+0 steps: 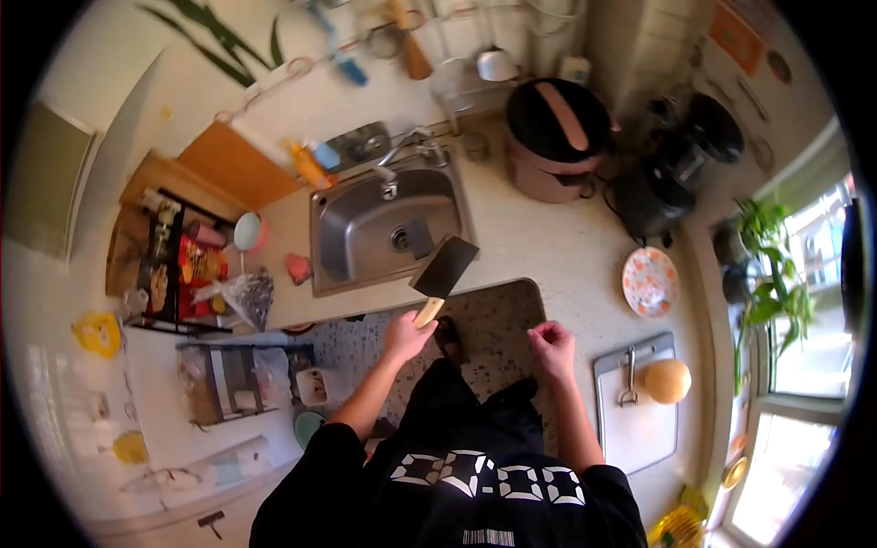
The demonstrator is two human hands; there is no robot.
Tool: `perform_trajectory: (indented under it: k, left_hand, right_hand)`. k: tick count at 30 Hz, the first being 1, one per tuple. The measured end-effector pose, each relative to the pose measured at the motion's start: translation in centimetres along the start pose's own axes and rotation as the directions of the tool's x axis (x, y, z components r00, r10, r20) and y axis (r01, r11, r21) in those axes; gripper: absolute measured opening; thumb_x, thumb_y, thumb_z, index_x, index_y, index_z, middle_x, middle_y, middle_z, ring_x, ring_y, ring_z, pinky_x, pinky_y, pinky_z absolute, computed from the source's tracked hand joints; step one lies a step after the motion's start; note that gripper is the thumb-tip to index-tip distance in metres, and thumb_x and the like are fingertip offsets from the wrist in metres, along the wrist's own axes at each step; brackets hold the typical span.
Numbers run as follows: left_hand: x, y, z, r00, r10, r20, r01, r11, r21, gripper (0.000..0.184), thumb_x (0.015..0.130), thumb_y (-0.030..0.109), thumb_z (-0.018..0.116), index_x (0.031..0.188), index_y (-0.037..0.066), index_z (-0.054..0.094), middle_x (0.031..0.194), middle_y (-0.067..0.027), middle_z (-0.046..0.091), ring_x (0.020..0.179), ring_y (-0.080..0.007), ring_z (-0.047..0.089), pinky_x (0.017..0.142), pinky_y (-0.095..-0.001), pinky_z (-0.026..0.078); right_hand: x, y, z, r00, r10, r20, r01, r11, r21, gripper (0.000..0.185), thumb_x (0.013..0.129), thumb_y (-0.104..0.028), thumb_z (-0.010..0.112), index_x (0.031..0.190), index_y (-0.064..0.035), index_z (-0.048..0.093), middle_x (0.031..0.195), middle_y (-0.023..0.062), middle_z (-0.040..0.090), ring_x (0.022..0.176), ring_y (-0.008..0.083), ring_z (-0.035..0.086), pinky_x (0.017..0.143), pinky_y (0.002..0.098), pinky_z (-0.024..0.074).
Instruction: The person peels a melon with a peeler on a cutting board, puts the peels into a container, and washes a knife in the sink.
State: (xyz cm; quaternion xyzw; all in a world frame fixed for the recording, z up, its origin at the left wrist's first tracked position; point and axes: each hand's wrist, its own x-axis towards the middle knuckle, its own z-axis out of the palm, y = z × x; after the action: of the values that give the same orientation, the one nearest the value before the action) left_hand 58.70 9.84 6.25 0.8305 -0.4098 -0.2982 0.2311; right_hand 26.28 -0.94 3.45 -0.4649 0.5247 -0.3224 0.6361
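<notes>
My left hand (406, 337) is wrapped round the light wooden handle of a cleaver (443, 268). Its dark, broad blade points up and to the right, over the front edge of the steel sink (315, 247). To the right, my right hand (553, 348) is raised beside the counter's inner edge with its fingers curled together; whether anything is between them is too small to tell. Nearest to it on the right lies a grey-rimmed cutting board (630, 438), bearing a peeler (629, 379) and a round, pale yellow item (668, 381).
A patterned plate (650, 282) sits on the right counter (585, 274). Behind are a pink and black cooker (554, 146) and a black appliance (653, 192). A rack (175, 265) and a plastic bag (245, 297) stand left of the sink; plants (772, 274) line the window.
</notes>
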Motion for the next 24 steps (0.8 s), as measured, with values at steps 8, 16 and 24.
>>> perform_trajectory:
  k: [8, 16, 24]
  left_hand:
    - [4.9, -6.8, -9.0, 0.99, -0.107, -0.092, 0.105, 0.994, -0.033, 0.037, 0.088, 0.04, 0.077, 0.097, 0.005, 0.073, 0.077, -0.0174, 0.072, 0.076, -0.0367, 0.072, 0.069, -0.0437, 0.056]
    - [13.1, -11.7, -12.8, 0.99, -0.138, 0.038, 0.13, 0.978, 0.164, 0.043, 0.09, 0.046, 0.073, 0.105, 0.006, 0.073, 0.087, -0.0179, 0.074, 0.085, -0.0392, 0.071, 0.073, -0.0495, 0.054]
    - [19.0, -11.7, -13.2, 0.995, -0.093, 0.039, 0.083, 0.975, 0.208, 0.042, 0.087, 0.048, 0.074, 0.102, 0.009, 0.071, 0.089, -0.0167, 0.074, 0.086, -0.0406, 0.07, 0.075, -0.0517, 0.055]
  right_hand:
    - [10.2, -3.8, 16.6, 0.961, -0.217, 0.172, 0.257, 0.931, -0.26, 0.035, 0.089, -0.01, 0.081, 0.121, -0.0018, 0.07, 0.086, 0.0014, 0.071, 0.075, 0.0086, 0.064, 0.069, 0.0256, 0.0536]
    - [21.2, -4.7, 25.8, 0.985, -0.04, 0.166, 0.108, 0.896, -0.43, 0.036, 0.096, -0.031, 0.072, 0.114, -0.0007, 0.07, 0.092, 0.0126, 0.075, 0.079, 0.0223, 0.073, 0.073, 0.0359, 0.0558]
    - [30.6, -4.0, 29.4, 0.981, -0.118, 0.156, 0.188, 0.79, -0.584, 0.036, 0.097, -0.026, 0.065, 0.129, -0.0092, 0.065, 0.083, 0.0162, 0.075, 0.076, 0.0314, 0.074, 0.071, 0.0452, 0.0562]
